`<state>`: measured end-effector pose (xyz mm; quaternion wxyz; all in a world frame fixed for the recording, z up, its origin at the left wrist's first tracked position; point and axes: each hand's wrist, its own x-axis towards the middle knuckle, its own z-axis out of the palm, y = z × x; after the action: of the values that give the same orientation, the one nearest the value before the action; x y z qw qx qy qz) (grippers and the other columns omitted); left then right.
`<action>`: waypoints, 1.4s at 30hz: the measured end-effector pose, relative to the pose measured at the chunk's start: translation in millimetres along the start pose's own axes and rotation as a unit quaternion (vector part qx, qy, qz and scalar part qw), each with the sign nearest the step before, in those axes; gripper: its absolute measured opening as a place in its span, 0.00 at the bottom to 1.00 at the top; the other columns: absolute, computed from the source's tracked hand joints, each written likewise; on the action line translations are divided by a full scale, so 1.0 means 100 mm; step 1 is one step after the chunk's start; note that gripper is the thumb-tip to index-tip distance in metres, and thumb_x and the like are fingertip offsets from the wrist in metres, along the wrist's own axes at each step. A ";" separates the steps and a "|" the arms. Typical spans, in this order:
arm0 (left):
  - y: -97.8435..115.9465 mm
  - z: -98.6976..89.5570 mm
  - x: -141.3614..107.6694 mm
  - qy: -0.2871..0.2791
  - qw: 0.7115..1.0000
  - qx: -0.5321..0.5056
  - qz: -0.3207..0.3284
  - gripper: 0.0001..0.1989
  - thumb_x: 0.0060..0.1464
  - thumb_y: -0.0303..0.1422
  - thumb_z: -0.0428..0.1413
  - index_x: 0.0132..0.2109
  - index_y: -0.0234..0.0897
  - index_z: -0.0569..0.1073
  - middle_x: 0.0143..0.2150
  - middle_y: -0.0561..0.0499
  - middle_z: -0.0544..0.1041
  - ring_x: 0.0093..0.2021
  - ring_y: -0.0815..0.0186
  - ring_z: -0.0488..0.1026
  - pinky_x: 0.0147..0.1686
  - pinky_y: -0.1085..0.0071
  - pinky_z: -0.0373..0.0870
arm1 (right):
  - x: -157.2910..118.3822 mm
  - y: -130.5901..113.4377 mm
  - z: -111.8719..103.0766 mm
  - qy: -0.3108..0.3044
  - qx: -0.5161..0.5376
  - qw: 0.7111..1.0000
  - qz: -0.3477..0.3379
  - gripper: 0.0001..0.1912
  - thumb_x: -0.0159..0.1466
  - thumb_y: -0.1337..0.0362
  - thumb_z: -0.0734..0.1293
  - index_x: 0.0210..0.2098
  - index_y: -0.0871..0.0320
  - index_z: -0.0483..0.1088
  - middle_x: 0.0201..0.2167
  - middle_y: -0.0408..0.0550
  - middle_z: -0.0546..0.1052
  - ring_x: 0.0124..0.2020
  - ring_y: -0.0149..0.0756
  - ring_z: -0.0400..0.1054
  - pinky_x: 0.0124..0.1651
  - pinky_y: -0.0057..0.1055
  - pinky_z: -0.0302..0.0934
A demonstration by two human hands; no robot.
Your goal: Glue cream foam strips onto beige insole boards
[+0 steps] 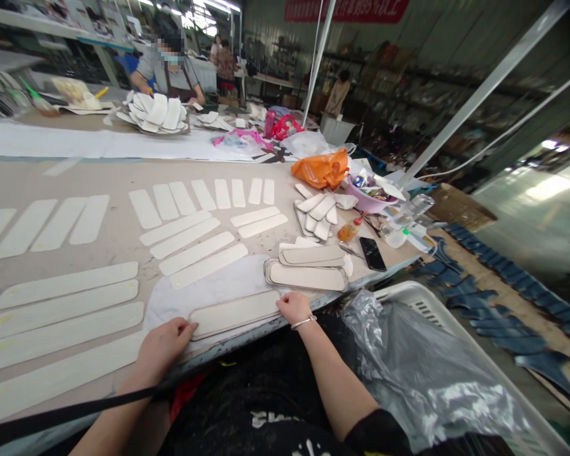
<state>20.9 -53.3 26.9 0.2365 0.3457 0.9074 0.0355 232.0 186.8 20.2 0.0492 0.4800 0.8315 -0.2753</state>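
A long cream strip with rounded corners and a dark edge lies near the table's front edge, partly over a white sheet. My left hand pinches its left end between thumb and fingers. At the opposite end, my right hand is closed on the corner, a bracelet on its wrist. Just beyond the right hand sits a stack of similar dark-edged strips. Pale strips without dark edges are laid out in rows to the left, with shorter pale pieces farther back.
Right of the stack are a black phone, a glue bottle, a lilac basin and an orange bag. A white crate with clear plastic stands beside the table at right. Across the table a masked co-worker sits behind piled pieces.
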 end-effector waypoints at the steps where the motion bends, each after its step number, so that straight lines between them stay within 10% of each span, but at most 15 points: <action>1: 0.00 0.00 0.00 0.003 1.000 0.003 0.002 0.20 0.56 0.46 0.40 0.31 0.39 0.71 0.32 0.45 0.77 0.36 0.57 0.73 0.34 0.68 0.61 | 0.00 0.00 0.00 0.000 -0.006 1.000 -0.003 0.10 0.57 0.63 0.63 0.25 0.57 0.75 0.26 0.46 0.78 0.32 0.35 0.71 0.36 0.25 0.57; 16: -0.02 -0.02 0.03 -0.002 1.000 -0.014 0.014 0.20 0.55 0.47 0.41 0.29 0.40 0.70 0.30 0.46 0.77 0.36 0.56 0.73 0.34 0.67 0.61 | -0.24 -0.13 -0.16 0.043 -0.092 0.994 0.039 0.23 0.61 0.49 0.61 0.34 0.64 0.75 0.35 0.63 0.78 0.40 0.49 0.72 0.40 0.36 0.61; 23: -0.09 0.04 0.09 -0.010 1.000 -0.018 0.017 0.21 0.54 0.49 0.41 0.30 0.41 0.70 0.31 0.46 0.77 0.37 0.54 0.73 0.35 0.66 0.62 | -0.25 -0.04 -0.16 0.144 0.016 0.989 0.030 0.18 0.64 0.62 0.60 0.51 0.62 0.65 0.39 0.55 0.76 0.40 0.42 0.71 0.42 0.33 0.61; 27: -0.10 0.05 0.10 -0.005 1.000 -0.023 0.014 0.21 0.54 0.50 0.41 0.29 0.41 0.70 0.30 0.47 0.77 0.35 0.55 0.73 0.34 0.66 0.62 | -0.32 -0.19 -0.04 0.220 0.001 0.968 -0.124 0.22 0.67 0.62 0.56 0.58 0.65 0.60 0.51 0.59 0.70 0.52 0.41 0.64 0.54 0.33 0.57; 30: -0.10 0.07 0.12 -0.012 0.999 -0.030 0.010 0.22 0.53 0.51 0.42 0.29 0.41 0.70 0.29 0.47 0.76 0.33 0.55 0.73 0.33 0.66 0.62 | -0.51 -0.52 0.21 0.152 -0.037 0.920 -0.360 0.31 0.67 0.52 0.57 0.63 0.64 0.52 0.63 0.56 0.59 0.64 0.40 0.49 0.64 0.36 0.46; 33: -0.10 0.08 0.13 -0.023 0.999 -0.032 0.009 0.22 0.52 0.51 0.42 0.29 0.41 0.70 0.28 0.47 0.76 0.33 0.55 0.73 0.34 0.65 0.62 | -0.65 -0.80 0.47 0.077 -0.085 0.883 -0.456 0.37 0.66 0.45 0.53 0.66 0.62 0.45 0.67 0.51 0.49 0.67 0.39 0.38 0.67 0.42 0.37; 42: -0.05 0.03 0.07 -0.003 1.000 -0.009 0.011 0.22 0.54 0.50 0.40 0.28 0.40 0.69 0.26 0.49 0.75 0.32 0.57 0.73 0.31 0.67 0.62 | -0.31 -0.04 0.23 0.013 -0.110 0.944 -0.310 0.37 0.67 0.46 0.52 0.66 0.65 0.45 0.68 0.54 0.44 0.68 0.41 0.35 0.67 0.45 0.33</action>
<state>14.7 -52.6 20.3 0.2416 0.3538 0.9025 0.0448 240.6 150.0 13.3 0.0033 0.1941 0.9648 -0.1773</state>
